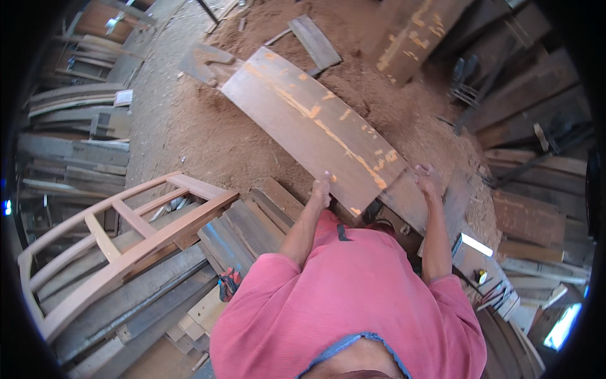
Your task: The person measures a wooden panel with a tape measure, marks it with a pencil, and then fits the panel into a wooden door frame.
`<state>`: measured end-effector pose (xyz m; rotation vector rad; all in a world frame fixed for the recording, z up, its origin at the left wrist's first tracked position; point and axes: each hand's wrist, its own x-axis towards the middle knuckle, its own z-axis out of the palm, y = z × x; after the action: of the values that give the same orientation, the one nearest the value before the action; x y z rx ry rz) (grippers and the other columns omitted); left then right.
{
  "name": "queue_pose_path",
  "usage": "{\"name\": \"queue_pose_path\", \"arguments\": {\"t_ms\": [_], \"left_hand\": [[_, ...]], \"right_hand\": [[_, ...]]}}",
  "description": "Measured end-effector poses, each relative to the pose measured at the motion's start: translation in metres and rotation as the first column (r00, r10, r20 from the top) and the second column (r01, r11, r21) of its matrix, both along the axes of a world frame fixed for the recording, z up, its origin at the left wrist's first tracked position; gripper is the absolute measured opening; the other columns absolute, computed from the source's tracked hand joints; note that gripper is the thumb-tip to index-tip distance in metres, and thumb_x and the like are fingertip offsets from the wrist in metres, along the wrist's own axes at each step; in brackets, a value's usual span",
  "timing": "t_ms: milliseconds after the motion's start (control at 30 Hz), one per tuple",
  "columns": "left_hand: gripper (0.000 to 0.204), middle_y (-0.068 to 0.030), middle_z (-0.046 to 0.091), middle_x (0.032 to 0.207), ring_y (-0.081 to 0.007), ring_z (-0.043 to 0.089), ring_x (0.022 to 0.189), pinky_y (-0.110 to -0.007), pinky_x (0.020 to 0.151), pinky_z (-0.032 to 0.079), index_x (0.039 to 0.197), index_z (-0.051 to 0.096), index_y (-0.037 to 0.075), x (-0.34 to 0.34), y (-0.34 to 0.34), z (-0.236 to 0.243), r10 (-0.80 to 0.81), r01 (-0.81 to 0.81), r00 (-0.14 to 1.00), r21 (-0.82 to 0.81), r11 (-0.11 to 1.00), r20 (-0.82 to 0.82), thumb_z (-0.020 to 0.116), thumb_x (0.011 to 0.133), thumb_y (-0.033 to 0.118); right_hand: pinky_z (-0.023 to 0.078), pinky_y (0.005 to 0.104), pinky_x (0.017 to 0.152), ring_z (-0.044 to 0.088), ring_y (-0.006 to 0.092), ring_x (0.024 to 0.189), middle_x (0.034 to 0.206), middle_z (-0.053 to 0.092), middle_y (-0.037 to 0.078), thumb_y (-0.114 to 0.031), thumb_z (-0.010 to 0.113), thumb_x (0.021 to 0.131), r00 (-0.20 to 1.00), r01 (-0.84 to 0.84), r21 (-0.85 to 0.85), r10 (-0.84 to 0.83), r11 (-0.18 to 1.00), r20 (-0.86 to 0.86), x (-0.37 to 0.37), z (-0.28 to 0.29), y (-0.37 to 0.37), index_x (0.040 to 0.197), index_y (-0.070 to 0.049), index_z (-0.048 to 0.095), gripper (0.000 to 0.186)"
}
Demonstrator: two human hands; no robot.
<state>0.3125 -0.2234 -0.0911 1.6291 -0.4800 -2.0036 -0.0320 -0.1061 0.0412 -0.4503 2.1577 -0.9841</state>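
Observation:
A long brown wooden panel (315,126) with orange filler streaks and patches lies slanted in front of me, running from far left to near right. My left hand (323,189) grips its near left edge, thumb on the upper face and fingers hidden below. At the near right corner, my right hand (428,181) is closed against the panel, its fingers curled and slightly blurred. Beneath that end a plain brown board (407,201) shows, partly covered by the panel and my body.
Reddish sawdust (221,139) covers the ground around the panel. A curved wooden frame (136,221) rests on stacked planks (233,230) at left. Another filler-patched board (416,38) stands far right, near a metal clamp (466,91). A grey board piece (315,43) lies beyond.

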Motion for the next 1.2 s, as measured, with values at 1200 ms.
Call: {"name": "queue_pose_path", "arguments": {"t_ms": [1200], "left_hand": [[0.033,-0.0185,0.070,0.082,-0.0275,0.066,0.076,-0.042,0.070,0.051,0.092,0.067,-0.002,0.106,-0.072,0.045,-0.768,0.979,0.205,-0.147,0.145,0.607,0.058,0.091,0.030]], "right_hand": [[0.042,0.0326,0.050,0.056,0.0146,0.054,0.068,0.064,0.006,-0.037,0.062,0.094,0.880,-0.207,0.140,0.122,0.968,0.460,0.180,-0.063,0.028,0.085,-0.002,0.067,0.036]]}}
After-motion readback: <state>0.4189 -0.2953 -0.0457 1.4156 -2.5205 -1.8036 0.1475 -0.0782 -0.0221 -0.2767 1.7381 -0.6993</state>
